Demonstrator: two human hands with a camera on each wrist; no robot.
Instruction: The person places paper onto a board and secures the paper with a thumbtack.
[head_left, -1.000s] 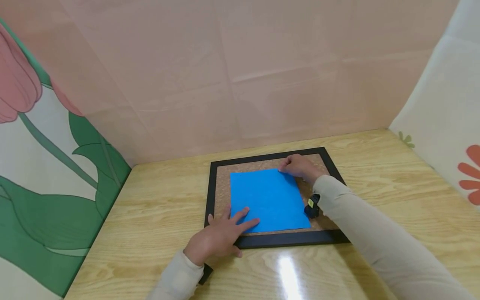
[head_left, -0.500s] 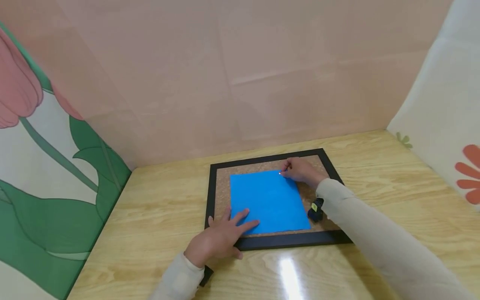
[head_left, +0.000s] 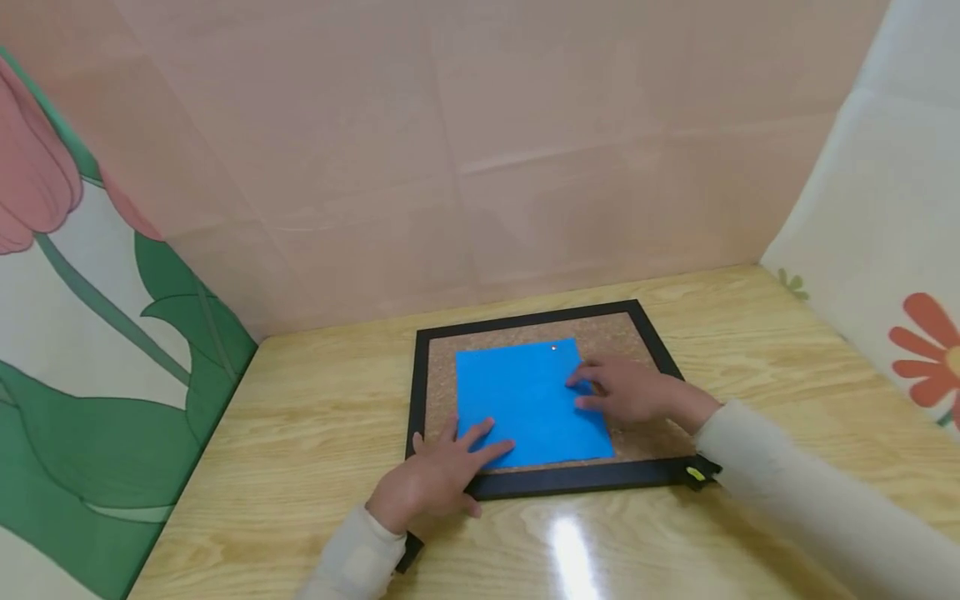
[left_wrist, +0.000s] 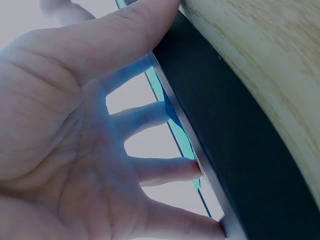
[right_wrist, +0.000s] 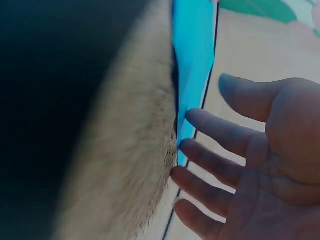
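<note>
A blue sheet of paper (head_left: 517, 392) lies on a cork board (head_left: 442, 392) with a black frame. Near the sheet's upper right corner sits a small shiny pin (head_left: 554, 347). My left hand (head_left: 438, 475) rests with spread fingers on the lower left of the sheet and the frame; the left wrist view shows its palm beside the black frame edge (left_wrist: 210, 115). Over the sheet's right edge is my right hand (head_left: 626, 389), holding nothing. In the right wrist view its loosely extended fingers (right_wrist: 210, 160) reach the paper and cork.
The board lies on a light wood table (head_left: 322, 400). A pinkish sheet (head_left: 465, 167) hangs behind it. Flower-patterned panels stand at the left (head_left: 150, 358) and right (head_left: 877, 250). Black wrist cameras are strapped under both sleeves.
My right hand has let go of the pin at the upper right corner, opened and moved down along the sheet's right edge. The pin now shows. My left hand has stayed in place.
</note>
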